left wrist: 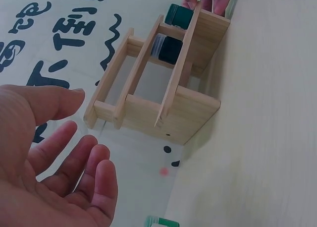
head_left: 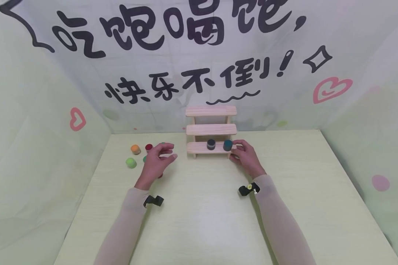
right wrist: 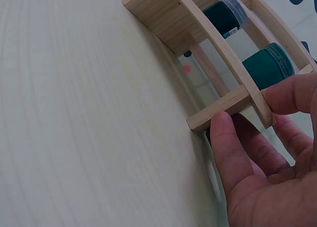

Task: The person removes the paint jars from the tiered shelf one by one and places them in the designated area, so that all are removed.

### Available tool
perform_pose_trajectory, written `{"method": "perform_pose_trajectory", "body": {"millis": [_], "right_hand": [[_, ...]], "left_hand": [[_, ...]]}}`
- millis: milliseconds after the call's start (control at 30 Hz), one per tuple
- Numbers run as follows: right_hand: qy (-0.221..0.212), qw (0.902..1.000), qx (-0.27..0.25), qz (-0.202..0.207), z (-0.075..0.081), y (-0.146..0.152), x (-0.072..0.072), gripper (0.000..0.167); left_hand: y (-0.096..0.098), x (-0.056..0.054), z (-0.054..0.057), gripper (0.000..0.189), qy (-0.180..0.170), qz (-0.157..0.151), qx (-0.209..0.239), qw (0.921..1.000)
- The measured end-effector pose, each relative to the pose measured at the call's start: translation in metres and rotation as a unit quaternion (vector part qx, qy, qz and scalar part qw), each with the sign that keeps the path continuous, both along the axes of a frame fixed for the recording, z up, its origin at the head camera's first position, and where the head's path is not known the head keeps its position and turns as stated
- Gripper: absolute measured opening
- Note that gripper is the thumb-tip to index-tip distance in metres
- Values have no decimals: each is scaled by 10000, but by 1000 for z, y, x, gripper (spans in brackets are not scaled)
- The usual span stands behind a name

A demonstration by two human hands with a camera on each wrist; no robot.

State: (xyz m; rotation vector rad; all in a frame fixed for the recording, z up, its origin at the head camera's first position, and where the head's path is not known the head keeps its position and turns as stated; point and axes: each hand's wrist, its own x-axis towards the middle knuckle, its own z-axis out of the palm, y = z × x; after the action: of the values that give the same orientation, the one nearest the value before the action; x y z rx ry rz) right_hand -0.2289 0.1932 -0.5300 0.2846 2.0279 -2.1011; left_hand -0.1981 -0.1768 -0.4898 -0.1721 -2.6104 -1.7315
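Observation:
A three-step wooden rack (head_left: 211,129) stands against the back wall. On its lowest step sit a dark paint jar (head_left: 211,144) and, at the right end, a teal paint jar (head_left: 227,145). My right hand (head_left: 247,158) grips the rack's right end, thumb at the front of the side support and index finger (right wrist: 292,95) at the step's end, beside the teal jar. My left hand (head_left: 156,162) hovers left of the rack with its fingers loosely bent and nothing between them. In the left wrist view its thumb (left wrist: 54,100) points toward the rack.
Around the left hand stand several small jars: orange (head_left: 135,149), light green (head_left: 131,163), dark red (head_left: 148,147) and others partly hidden by that hand. A printed cloth wall (head_left: 172,114) closes off the back of the pale table (head_left: 199,221).

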Motion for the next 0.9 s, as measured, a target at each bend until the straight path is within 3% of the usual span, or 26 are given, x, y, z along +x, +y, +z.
{"method": "perform_pose_trajectory", "body": {"millis": [533, 900], "right_hand": [[-60, 10000, 52, 19, 0, 2, -1, 35], [-72, 10000, -50, 18, 0, 1, 0, 33]], "left_hand": [[36, -19, 3, 44, -83, -254, 95, 9996], [62, -28, -6, 45, -89, -446, 278, 9986]]}}
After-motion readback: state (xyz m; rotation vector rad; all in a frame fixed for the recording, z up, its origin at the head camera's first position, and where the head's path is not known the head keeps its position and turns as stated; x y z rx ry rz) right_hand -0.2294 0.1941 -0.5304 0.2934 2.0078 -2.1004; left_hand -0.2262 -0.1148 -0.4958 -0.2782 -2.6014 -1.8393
